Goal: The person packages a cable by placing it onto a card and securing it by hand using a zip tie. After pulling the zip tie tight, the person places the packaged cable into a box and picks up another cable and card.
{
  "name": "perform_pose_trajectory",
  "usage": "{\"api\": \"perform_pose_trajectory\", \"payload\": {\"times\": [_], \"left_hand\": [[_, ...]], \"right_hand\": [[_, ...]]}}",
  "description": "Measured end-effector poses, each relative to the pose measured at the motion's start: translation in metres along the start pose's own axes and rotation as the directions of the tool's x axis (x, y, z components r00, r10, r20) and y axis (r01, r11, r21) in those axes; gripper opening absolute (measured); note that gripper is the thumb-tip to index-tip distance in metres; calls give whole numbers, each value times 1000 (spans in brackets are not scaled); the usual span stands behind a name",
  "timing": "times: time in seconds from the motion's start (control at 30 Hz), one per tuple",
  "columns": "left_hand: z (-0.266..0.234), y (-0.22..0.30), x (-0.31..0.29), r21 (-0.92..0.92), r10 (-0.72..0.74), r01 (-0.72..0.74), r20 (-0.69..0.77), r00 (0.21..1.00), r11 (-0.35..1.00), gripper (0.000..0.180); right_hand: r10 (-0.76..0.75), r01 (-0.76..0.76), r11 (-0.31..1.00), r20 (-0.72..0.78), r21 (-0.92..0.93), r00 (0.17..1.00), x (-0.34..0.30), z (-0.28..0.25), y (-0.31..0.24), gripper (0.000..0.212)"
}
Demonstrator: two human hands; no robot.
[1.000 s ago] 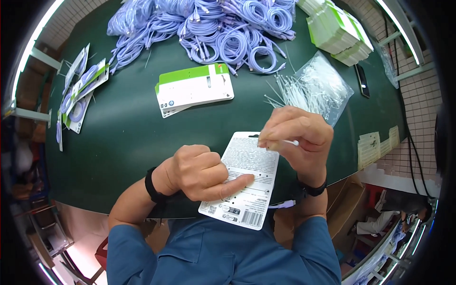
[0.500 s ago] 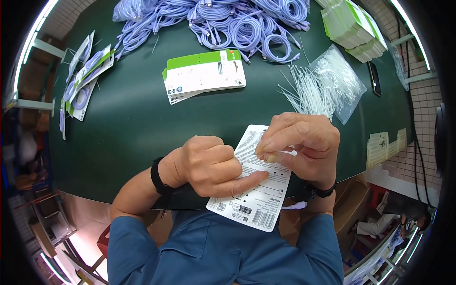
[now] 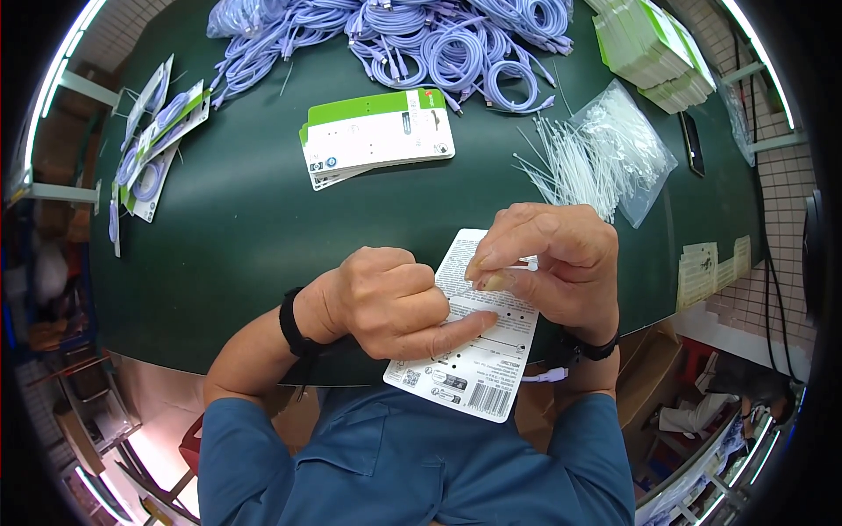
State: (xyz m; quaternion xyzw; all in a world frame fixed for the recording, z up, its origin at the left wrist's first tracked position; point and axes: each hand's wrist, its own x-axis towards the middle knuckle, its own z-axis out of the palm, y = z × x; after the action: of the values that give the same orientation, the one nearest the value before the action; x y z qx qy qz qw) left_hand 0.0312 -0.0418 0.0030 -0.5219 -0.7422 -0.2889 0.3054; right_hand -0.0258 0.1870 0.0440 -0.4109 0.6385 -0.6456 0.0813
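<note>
A white printed packaging card (image 3: 478, 377) with small punched holes lies tilted at the table's near edge. My left hand (image 3: 395, 302) is closed on its left side, one finger stretched flat across the card. Over the upper right part of the card, my right hand (image 3: 553, 263) pinches a white cable tie (image 3: 531, 264); its small head shows beside the fingers, and its thin tail runs toward my left fist. From under the card's right edge pokes a lilac cable plug (image 3: 547, 376); the rest of that cable is hidden.
Ahead lies a stack of green-and-white cards (image 3: 377, 131). Loose white cable ties (image 3: 570, 167) spill from a clear bag (image 3: 640, 162). Lilac coiled cables (image 3: 456, 57) heap at the back. Carded cables (image 3: 153, 153) lie left; a card pile (image 3: 653, 53) and black phone (image 3: 692, 147) lie right.
My right hand has shifted slightly left, and the tie's head now sits closer against its fingers. The card has moved up a little. My left hand stays nearly in place.
</note>
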Motion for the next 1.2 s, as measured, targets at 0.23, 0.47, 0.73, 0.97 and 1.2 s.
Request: {"api": "perform_pose_trajectory", "payload": {"times": [0.23, 0.47, 0.73, 0.97, 1.2], "left_hand": [[2, -1, -1, 11, -4, 4, -19, 1000, 1000, 39], [6, -1, -2, 3, -14, 15, -54, 998, 1000, 38], [10, 1, 0, -14, -70, 69, -122, 990, 998, 41], [11, 0, -4, -121, -268, 255, -111, 957, 959, 36], [33, -4, 5, -479, -744, 572, -368, 558, 666, 29]], "right_hand": [[19, -15, 998, 76, -58, 997, 2, -1, -1, 18], [188, -170, 981, 246, -92, 951, 3, -5, -5, 19], [240, -222, 970, 244, -102, 939, 7, -8, -5, 16], [279, -270, 957, -80, 101, 957, 3, -4, 4, 14], [-169, 67, 977, -552, -201, 817, -1, -2, 21, 21]]}}
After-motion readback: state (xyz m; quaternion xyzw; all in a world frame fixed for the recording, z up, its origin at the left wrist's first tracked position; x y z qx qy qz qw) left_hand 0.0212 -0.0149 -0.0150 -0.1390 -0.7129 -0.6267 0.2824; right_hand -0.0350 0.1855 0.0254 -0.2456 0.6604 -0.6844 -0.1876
